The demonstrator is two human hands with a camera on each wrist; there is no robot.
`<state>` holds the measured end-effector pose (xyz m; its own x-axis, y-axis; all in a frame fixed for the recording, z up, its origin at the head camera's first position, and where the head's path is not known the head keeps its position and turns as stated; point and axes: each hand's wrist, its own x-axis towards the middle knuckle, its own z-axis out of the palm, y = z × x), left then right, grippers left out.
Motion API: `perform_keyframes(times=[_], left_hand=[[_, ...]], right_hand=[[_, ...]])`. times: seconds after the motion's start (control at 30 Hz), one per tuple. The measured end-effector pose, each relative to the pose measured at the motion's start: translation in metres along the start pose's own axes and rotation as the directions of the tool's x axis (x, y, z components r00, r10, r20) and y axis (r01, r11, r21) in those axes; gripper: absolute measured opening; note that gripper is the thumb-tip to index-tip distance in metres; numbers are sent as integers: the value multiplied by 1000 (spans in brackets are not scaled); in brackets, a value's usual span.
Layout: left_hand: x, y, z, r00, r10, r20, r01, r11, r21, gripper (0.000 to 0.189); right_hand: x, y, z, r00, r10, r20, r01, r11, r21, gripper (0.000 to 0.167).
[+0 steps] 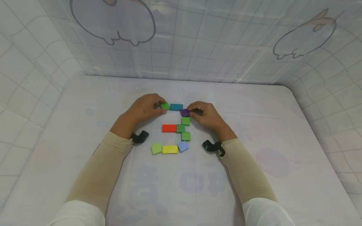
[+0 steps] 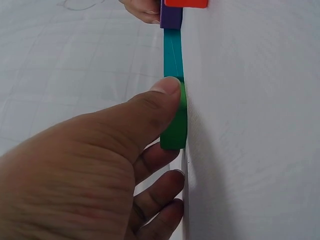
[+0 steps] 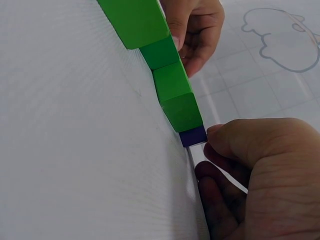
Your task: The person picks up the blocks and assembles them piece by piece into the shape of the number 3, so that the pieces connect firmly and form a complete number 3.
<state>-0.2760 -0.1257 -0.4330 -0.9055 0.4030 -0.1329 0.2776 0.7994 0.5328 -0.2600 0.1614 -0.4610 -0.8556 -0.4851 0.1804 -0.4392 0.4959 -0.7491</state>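
My left hand (image 1: 144, 107) pinches a green block (image 1: 165, 106) between thumb and fingers, at the left end of a blue rectangular block (image 1: 176, 107). In the left wrist view the thumb lies over the green block (image 2: 173, 130). A purple block (image 1: 184, 113) sits at the blue block's right end, with the fingertips of my right hand (image 1: 207, 116) pinching it. Below the purple one is a green block (image 1: 185, 121). A red rectangular block (image 1: 169, 128) and a darker green block (image 1: 180, 128) lie side by side under that, with another green block (image 1: 185, 136) lower down.
Nearest me, a light green block (image 1: 156, 149), a yellow rectangular block (image 1: 169, 149) and a tilted light blue block (image 1: 183, 146) form a row. All blocks lie on a white patterned cloth (image 1: 175, 188). Grid-patterned curtains (image 1: 198, 40) hang behind and at both sides.
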Motion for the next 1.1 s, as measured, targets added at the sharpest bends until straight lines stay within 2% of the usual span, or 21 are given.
perform_keyframes(times=[0.23,1.1], left_hand=[[0,-1,-1,1000,-7,15,8,1000,-3,49],[1,-2,0,999,18,33,-19,1000,16,53]], right_hand=[[0,0,0,1000,-15,-6,15,1000,5,16],[-1,0,-3,1000,18,-3,-18,999,33,17]])
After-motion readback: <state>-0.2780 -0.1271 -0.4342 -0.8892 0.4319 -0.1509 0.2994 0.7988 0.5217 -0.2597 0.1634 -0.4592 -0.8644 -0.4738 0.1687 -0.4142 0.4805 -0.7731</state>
